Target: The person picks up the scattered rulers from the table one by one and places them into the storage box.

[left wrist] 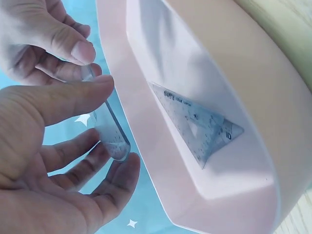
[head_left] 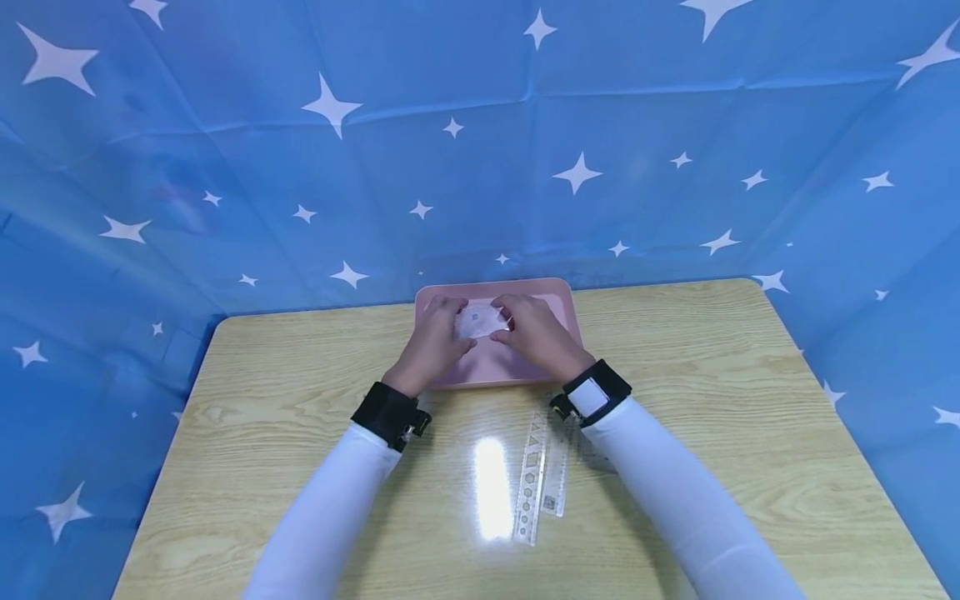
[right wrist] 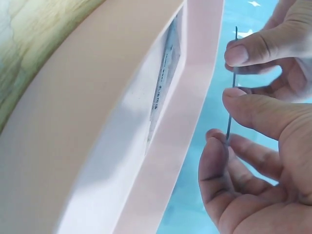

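Observation:
Both hands hold a clear plastic protractor [head_left: 480,319] between them, raised over the pink tray [head_left: 498,367]. My left hand [head_left: 433,340] pinches one end, thumb on one face and fingertips on the other. The other end is pinched by my right hand [head_left: 546,337]. In the left wrist view the protractor [left wrist: 114,136] shows a rounded corner and fine markings; the right wrist view has the protractor [right wrist: 229,122] edge-on as a thin dark line. Inside the tray lies a clear set square [left wrist: 180,112], with another clear piece overlapping its end.
In front of the tray on the wooden table [head_left: 285,433] lie a clear ruler with cut-out shapes [head_left: 529,483] and a second clear ruler [head_left: 555,471]. Another clear piece [head_left: 595,454] is partly under the right forearm. A blue star-patterned cloth [head_left: 465,183] hangs behind the table.

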{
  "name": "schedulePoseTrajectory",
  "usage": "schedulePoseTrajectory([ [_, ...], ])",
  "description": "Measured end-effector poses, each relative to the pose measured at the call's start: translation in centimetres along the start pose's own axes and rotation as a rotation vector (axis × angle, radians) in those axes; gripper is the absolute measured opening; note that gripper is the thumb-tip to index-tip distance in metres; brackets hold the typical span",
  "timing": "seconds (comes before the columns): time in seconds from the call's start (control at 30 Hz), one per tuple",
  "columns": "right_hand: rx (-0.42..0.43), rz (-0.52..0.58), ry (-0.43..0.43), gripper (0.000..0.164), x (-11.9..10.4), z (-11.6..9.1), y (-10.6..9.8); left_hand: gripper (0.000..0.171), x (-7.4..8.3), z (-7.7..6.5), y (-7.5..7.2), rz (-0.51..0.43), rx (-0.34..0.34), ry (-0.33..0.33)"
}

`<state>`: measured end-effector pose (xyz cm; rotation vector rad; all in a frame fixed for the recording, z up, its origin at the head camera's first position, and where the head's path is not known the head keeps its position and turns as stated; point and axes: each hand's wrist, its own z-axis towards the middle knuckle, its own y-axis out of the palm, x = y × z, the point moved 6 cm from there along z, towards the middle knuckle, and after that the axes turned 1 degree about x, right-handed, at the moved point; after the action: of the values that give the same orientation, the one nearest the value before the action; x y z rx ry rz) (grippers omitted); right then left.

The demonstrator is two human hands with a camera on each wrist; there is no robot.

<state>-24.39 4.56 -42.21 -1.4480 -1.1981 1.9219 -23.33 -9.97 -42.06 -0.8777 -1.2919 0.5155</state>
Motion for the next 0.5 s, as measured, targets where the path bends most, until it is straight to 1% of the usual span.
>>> schedulePoseTrajectory([
  [0.07,-0.002,0.003,-0.004,0.045,0.0,0.2,-0.2,0.064,0.1,0.2,0.0,0.017,-0.007,0.017],
  [0.17,-0.009,0.013,-0.008,0.046,-0.1,0.4,-0.3,0.062,0.2,0.7,0.1,0.024,-0.029,0.025],
  [0.3,-0.026,0.022,0.012,0.047,0.0,0.8,-0.1,0.059,0.1,1.5,0.2,0.026,-0.054,0.019],
  [0.5,-0.05,0.021,0.04,0.049,0.3,1.2,0.2,0.058,0.2,2.3,0.4,0.08,-0.053,0.016],
])
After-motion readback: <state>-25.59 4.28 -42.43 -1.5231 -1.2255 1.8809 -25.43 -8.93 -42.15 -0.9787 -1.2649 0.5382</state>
